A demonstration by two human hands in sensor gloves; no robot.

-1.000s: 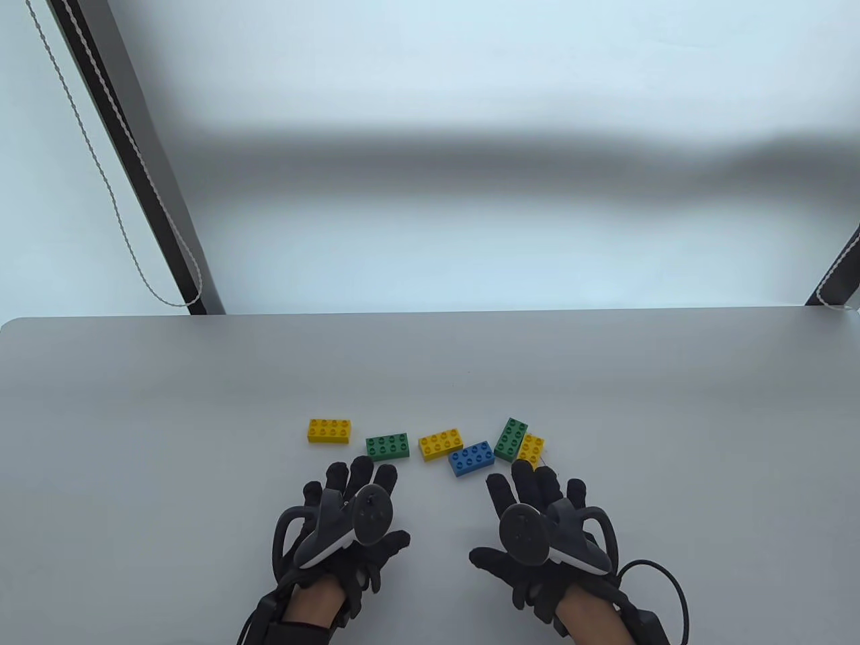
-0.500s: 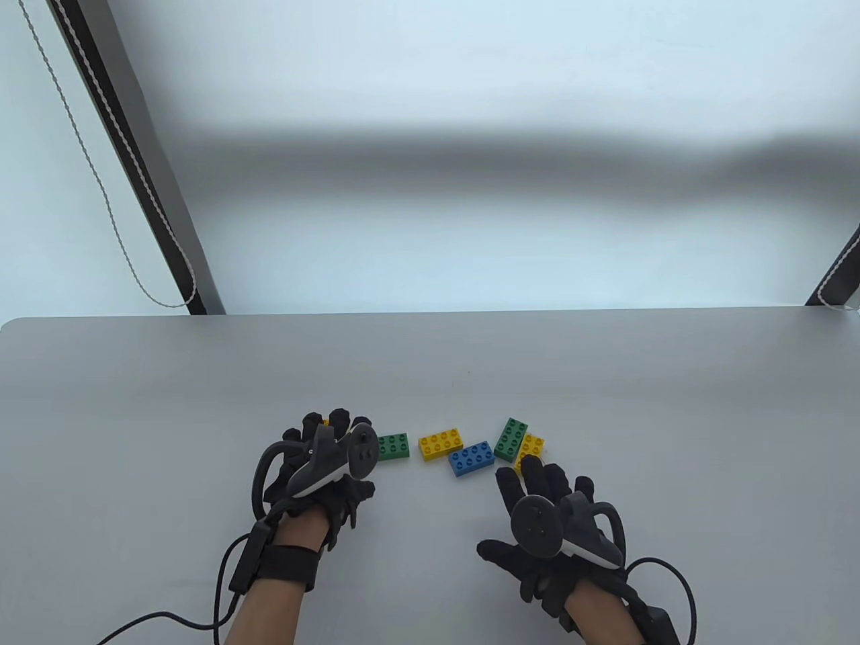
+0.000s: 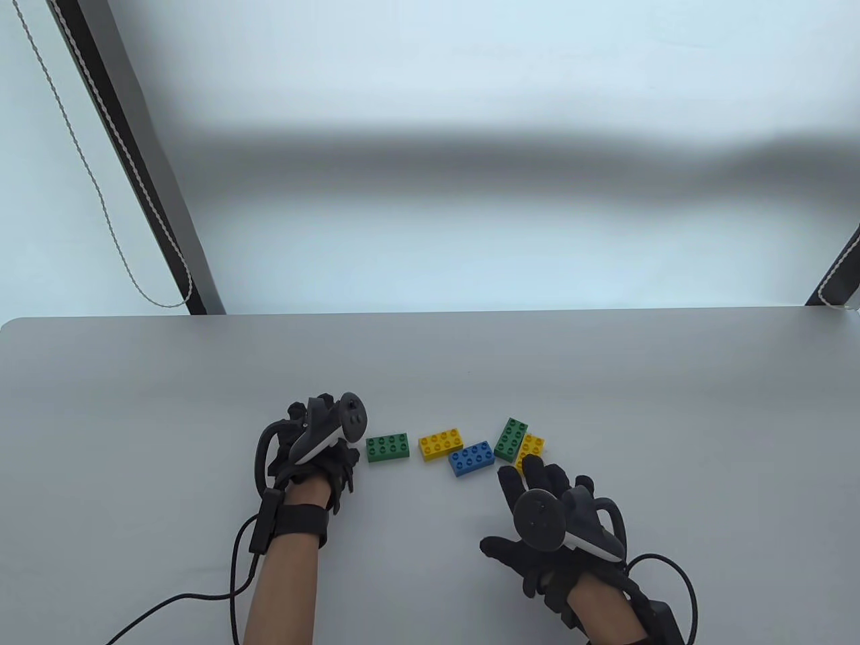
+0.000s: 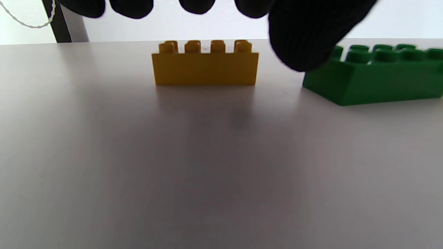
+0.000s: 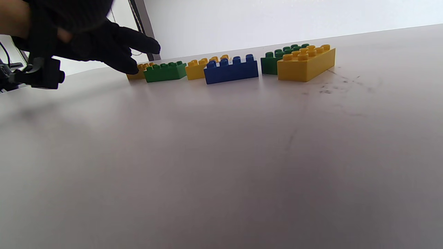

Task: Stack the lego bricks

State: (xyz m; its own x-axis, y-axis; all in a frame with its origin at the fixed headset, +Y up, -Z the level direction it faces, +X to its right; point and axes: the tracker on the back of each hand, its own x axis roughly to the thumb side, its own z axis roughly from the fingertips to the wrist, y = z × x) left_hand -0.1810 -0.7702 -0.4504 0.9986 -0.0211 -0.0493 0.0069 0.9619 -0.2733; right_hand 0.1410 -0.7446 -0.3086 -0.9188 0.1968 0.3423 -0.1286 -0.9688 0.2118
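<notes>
- Left hand (image 3: 316, 447) hovered over the leftmost yellow brick (image 4: 205, 64), hiding it in the table view; the tracker (image 3: 329, 426) sat on the back of that hand.
- Left wrist view: fingertips (image 4: 197, 5) hung just above that brick's studs, spread apart and not touching it; the thumb (image 4: 304, 38) came down between it and the left green brick (image 3: 388, 447). Hand was open, gripping nothing.
- The leftmost yellow brick sat flat on the grey surface (image 3: 134, 416), studs up, just beside the left green brick with a small gap between them.
- Right hand (image 3: 547, 517) lay near the surface, fingers spread and extended, holding nothing; its fingertips (image 3: 532, 465) were just short of the right yellow brick (image 3: 531, 449). Couldn't tell if they touched it.
- Row of bricks, going right: left green brick, middle yellow brick (image 3: 441, 443), blue brick (image 3: 471, 458), right green brick (image 3: 511, 439), right yellow brick.
- Blue brick touched or nearly touched the middle yellow brick at a corner; right green and right yellow bricks lay side by side, both angled.
- Right wrist view showed all the bricks single-layer on the surface, nothing stacked.
- A cable (image 3: 201, 598) trailed from the left wrist across the surface.
</notes>
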